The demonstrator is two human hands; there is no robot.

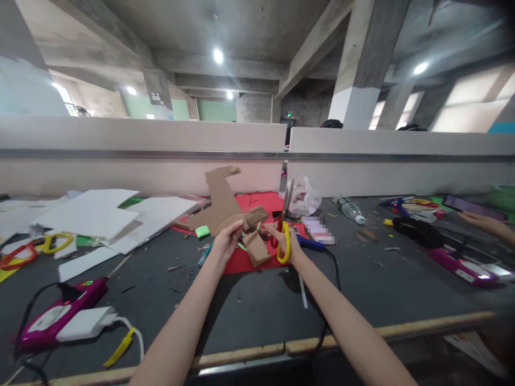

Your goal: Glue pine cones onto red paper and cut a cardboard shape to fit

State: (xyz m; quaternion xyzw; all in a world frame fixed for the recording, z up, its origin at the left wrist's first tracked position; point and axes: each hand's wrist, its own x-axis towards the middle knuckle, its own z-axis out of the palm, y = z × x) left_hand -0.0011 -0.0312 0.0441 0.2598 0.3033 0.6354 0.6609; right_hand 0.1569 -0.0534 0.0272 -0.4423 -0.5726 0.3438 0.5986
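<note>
My left hand (228, 241) is closed on the lower edge of a brown cardboard cutout (225, 201), an angular piece with a hooked top. Yellow-handled scissors (284, 242) are in my right hand (286, 241), their blades pointing up and away. A smaller bent cardboard piece (257, 249) lies between my hands, over red sheets (241, 265). Beside my left hand is a bright green block (202, 231). Just right of the scissors sits a blue-handled tool (310, 243) with a black cord.
White sheets (88, 212) and red and yellow scissors (52, 244) lie left. Purple power strips (64, 313) sit at both sides. A plastic bag (303, 197), phone (318, 230) and bottle (350, 209) stand right of centre. Another person's hand (485, 222) shows far right.
</note>
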